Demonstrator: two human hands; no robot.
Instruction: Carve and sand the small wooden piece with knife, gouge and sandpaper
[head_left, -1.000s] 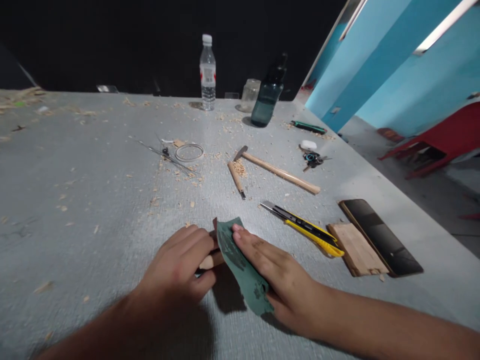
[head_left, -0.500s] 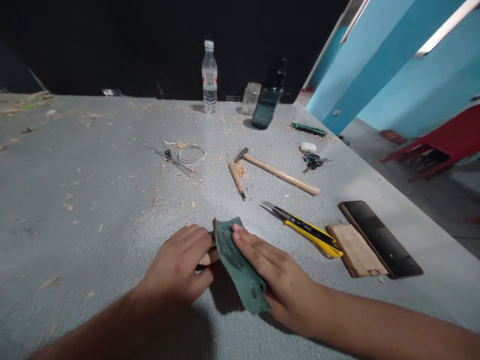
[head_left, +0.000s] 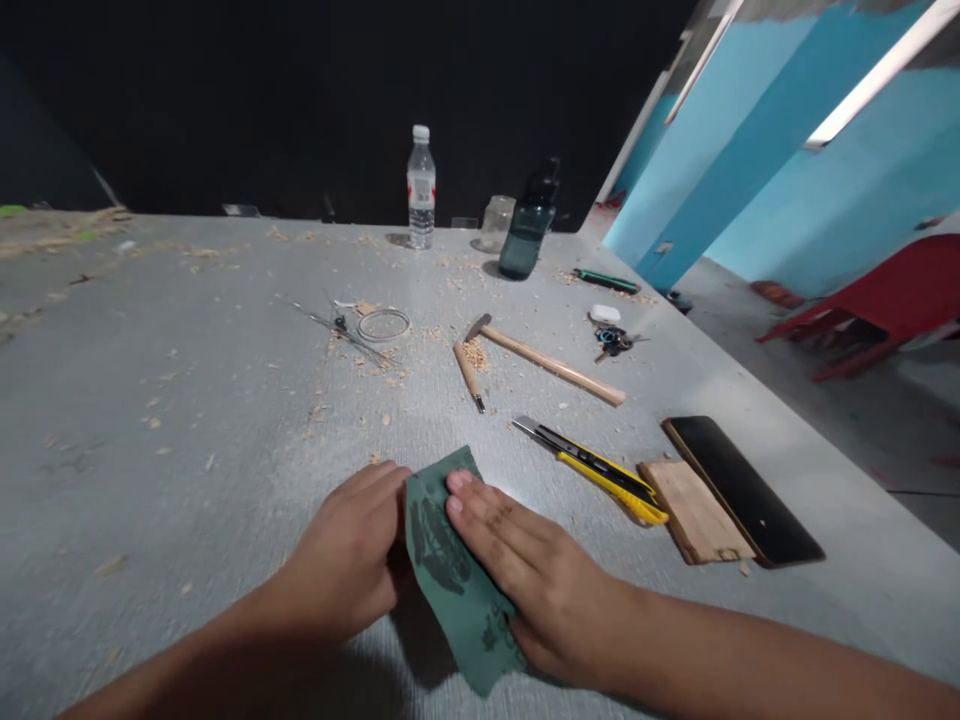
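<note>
head cam: worktop [head_left: 247, 450] w/ hammer [head_left: 551, 365] lying on it amid wood chips [head_left: 475, 354]. green sheet [head_left: 456, 585] on near side of hammer, well apart from it, held in right hand [head_left: 544, 575], fingers laid on its upper face, thumb hidden. left hand [head_left: 352, 550] also nearer than hammer, against the sheet, fingers curled in; can't tell what it grips, sheet blocks view. containers all on far side of hammer: clear bottle [head_left: 421, 200] upright, capped, left of hammer's head, fill level unclear; clear jar [head_left: 498, 223] past hammer's head, contents too small to tell; dark bottle [head_left: 526, 240] past hammer's handle, tinted, contents unclear. white case [head_left: 605, 314] right of hammer, inside hidden. yellow cutter [head_left: 609, 482] betw. hammer & right hand.
</note>
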